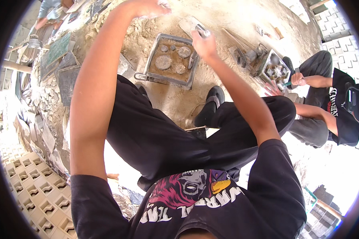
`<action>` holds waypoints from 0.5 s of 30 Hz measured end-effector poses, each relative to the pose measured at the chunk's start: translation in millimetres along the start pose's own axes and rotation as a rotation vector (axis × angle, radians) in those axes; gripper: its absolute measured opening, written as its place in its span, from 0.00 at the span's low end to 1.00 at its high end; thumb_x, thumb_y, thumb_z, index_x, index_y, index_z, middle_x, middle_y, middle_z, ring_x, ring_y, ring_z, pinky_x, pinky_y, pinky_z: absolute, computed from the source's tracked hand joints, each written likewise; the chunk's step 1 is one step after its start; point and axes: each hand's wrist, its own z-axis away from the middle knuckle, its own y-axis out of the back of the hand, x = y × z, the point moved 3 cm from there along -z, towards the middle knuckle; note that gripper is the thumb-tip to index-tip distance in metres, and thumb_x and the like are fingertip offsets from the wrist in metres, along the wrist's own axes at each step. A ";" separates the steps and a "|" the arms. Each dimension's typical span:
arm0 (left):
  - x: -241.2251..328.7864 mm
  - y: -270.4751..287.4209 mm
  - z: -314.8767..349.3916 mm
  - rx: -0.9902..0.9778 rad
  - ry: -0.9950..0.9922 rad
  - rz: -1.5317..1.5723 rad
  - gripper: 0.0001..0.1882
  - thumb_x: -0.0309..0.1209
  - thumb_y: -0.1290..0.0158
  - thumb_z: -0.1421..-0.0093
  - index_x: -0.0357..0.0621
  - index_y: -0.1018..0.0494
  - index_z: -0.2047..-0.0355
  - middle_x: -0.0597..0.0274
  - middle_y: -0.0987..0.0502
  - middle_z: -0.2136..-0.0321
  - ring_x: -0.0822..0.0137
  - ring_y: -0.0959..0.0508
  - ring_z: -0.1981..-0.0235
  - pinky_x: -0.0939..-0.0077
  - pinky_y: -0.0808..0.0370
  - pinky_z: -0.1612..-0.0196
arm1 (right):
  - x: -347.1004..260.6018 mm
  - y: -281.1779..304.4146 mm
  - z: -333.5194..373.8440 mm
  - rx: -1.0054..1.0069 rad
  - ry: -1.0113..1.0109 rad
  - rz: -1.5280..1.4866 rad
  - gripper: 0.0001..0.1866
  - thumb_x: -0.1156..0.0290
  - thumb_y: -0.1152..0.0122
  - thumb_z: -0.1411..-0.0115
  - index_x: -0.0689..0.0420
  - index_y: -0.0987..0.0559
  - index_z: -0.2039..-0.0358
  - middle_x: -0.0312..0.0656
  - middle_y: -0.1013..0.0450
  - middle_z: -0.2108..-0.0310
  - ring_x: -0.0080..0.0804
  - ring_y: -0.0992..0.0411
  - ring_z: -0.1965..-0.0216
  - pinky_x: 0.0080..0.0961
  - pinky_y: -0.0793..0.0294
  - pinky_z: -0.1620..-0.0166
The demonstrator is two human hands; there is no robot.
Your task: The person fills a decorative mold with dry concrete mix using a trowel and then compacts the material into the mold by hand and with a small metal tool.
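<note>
My left hand (150, 8) is up at the top edge, its fingers whitened with powder and partly cut off. They look curled together; what they hold, if anything, is hidden. My right hand (206, 46) is closed around a small tool (202, 30) with a pale, metallic-looking end, held above the right far corner of a square metal frame. That frame (148, 60), with a loop handle at its near left, holds packed brown sand (172, 48). Several round grey discs of different sizes lie in the sand, the largest disc (163, 62) left of centre.
A pale flat board (188, 24) lies beyond the frame. At the right, a co-worker's hand (298, 79) grips a tool beside another box mould (263, 73). Rubble (52, 115) and dark panels (68, 79) are at the left. My shoe (215, 96) stands near the frame.
</note>
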 end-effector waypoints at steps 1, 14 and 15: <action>-1.0 0.8 2.0 0.020 0.022 -0.009 0.27 0.53 0.50 0.38 0.45 0.25 0.50 0.48 0.21 0.55 0.55 0.22 0.54 0.61 0.28 0.48 | -13.3 -2.6 -6.3 -0.103 -0.062 0.071 0.18 0.63 0.47 0.37 0.61 0.24 0.80 0.37 0.27 0.82 0.26 0.32 0.82 0.30 0.33 0.76; -7.1 -3.4 12.7 0.061 0.062 0.051 0.35 0.60 0.49 0.39 0.46 0.29 0.43 0.50 0.25 0.46 0.55 0.25 0.45 0.63 0.28 0.44 | -11.3 -18.0 -44.6 -0.320 0.046 0.120 0.18 0.66 0.46 0.39 0.56 0.27 0.86 0.31 0.35 0.88 0.19 0.41 0.86 0.25 0.42 0.80; -3.7 -4.5 13.4 0.082 0.063 0.043 0.35 0.60 0.49 0.39 0.46 0.29 0.43 0.50 0.25 0.46 0.55 0.25 0.45 0.64 0.28 0.44 | -17.8 -18.7 -49.3 -0.362 0.103 0.120 0.18 0.65 0.45 0.39 0.56 0.27 0.85 0.30 0.35 0.88 0.19 0.41 0.86 0.25 0.42 0.80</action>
